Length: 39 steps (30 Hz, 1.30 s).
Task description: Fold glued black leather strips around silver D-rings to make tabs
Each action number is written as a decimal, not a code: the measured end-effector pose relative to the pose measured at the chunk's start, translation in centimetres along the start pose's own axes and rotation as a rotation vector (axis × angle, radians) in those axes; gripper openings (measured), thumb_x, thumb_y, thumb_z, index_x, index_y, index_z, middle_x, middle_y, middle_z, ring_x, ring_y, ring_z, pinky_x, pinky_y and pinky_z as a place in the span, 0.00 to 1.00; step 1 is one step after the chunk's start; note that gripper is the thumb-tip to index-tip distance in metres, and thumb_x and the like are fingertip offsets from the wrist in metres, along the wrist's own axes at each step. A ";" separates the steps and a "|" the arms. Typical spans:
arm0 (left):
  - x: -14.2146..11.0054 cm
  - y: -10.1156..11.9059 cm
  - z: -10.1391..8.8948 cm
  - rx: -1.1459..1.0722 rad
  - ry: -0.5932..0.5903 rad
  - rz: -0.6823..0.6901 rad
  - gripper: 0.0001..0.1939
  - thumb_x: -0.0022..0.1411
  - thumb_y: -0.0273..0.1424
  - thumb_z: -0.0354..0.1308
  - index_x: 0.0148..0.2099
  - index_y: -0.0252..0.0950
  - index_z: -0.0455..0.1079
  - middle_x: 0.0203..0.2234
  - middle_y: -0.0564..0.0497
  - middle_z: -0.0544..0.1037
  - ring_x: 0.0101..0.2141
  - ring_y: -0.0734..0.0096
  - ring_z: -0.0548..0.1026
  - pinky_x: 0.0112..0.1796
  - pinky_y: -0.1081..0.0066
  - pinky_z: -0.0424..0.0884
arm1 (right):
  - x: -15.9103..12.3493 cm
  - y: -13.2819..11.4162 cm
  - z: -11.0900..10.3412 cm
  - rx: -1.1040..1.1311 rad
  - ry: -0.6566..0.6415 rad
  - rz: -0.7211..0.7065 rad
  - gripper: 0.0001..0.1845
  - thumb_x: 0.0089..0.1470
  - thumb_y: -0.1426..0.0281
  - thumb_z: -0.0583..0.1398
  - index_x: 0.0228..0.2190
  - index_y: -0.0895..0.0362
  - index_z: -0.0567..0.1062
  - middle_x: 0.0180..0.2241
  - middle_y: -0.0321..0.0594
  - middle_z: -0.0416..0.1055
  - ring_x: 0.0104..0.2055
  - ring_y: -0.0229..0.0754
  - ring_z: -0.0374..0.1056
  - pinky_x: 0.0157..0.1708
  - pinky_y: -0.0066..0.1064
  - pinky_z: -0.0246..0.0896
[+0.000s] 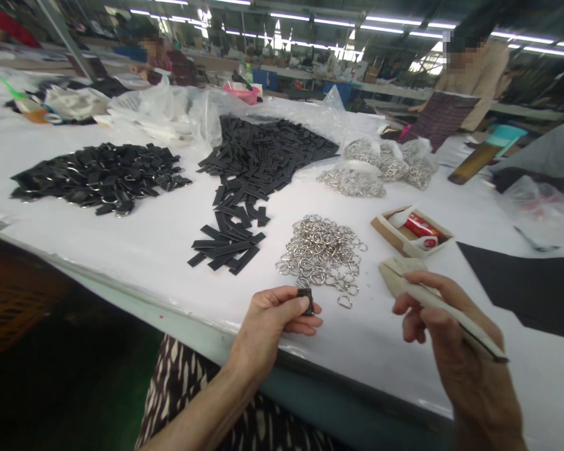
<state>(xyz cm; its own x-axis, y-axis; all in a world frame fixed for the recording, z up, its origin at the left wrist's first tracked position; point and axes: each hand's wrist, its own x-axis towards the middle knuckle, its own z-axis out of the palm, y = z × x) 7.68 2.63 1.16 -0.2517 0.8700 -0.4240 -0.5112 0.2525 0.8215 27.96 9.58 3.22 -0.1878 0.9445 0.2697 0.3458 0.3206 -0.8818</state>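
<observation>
Just before the ring pile [320, 254], a black strap [306, 293] is pinched by the left hand [275, 316]; rightward, a pale tool [427, 295] is gripped by the right hand [458, 347]. If loosely pinched, the strap could be dropped.

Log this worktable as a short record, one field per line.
Left grip: pinches a small black rectangular piece
Right grip: holds a long, pale, slender tool
Centre: pile of loose silver metal D-shaped rings, beyond the left grip
Left of rings: flat black strips
Far left: pile of black pieces with silver rings
Right: shallow tan open box holding a red cylindrical item
Surface: white tabletop
</observation>
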 end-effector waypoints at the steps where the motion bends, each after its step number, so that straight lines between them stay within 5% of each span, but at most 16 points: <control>1: 0.1 0.1 0.2 0.000 -0.001 -0.008 0.06 0.50 0.29 0.64 0.28 0.29 0.75 0.25 0.46 0.80 0.23 0.71 0.78 0.27 0.76 0.74 | 0.0 0.3 -0.6 0.000 0.041 -0.008 0.17 0.53 0.56 0.57 0.40 0.54 0.72 0.26 0.36 0.69 0.20 0.36 0.61 0.19 0.29 0.55; 7: 0.5 0.5 1.4 0.026 -0.025 -0.062 0.07 0.45 0.29 0.67 0.27 0.29 0.75 0.25 0.46 0.80 0.22 0.70 0.77 0.26 0.76 0.74 | 0.5 1.7 -2.2 -0.026 0.428 0.085 0.15 0.48 0.58 0.63 0.30 0.56 0.76 0.22 0.35 0.67 0.23 0.37 0.61 0.23 0.29 0.55; 11: 1.5 0.2 2.5 0.050 -0.013 -0.099 0.08 0.42 0.28 0.68 0.27 0.30 0.76 0.24 0.45 0.81 0.22 0.69 0.77 0.24 0.77 0.74 | 2.0 2.8 -2.8 0.003 0.521 0.103 0.15 0.46 0.58 0.63 0.21 0.58 0.72 0.17 0.32 0.62 0.21 0.36 0.56 0.22 0.28 0.52; 25: 2.4 -0.4 4.1 0.075 -0.028 -0.116 0.07 0.42 0.28 0.68 0.26 0.30 0.76 0.24 0.45 0.81 0.22 0.70 0.77 0.24 0.77 0.74 | 3.5 3.5 -2.0 -0.012 0.436 0.185 0.13 0.49 0.62 0.60 0.20 0.58 0.69 0.15 0.29 0.56 0.18 0.33 0.50 0.18 0.26 0.46; 39: 2.3 -0.7 3.6 0.037 -0.111 -0.132 0.08 0.45 0.29 0.67 0.27 0.30 0.75 0.25 0.46 0.80 0.23 0.71 0.77 0.26 0.76 0.74 | 3.5 4.6 -1.7 -0.031 0.410 0.196 0.14 0.48 0.61 0.61 0.20 0.58 0.69 0.16 0.30 0.58 0.19 0.32 0.50 0.17 0.26 0.43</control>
<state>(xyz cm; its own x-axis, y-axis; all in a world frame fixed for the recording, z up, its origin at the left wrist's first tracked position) 10.41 6.04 1.00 -0.0910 0.8689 -0.4866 -0.5024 0.3818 0.7758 30.47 14.48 0.82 0.2615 0.9361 0.2354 0.3670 0.1291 -0.9212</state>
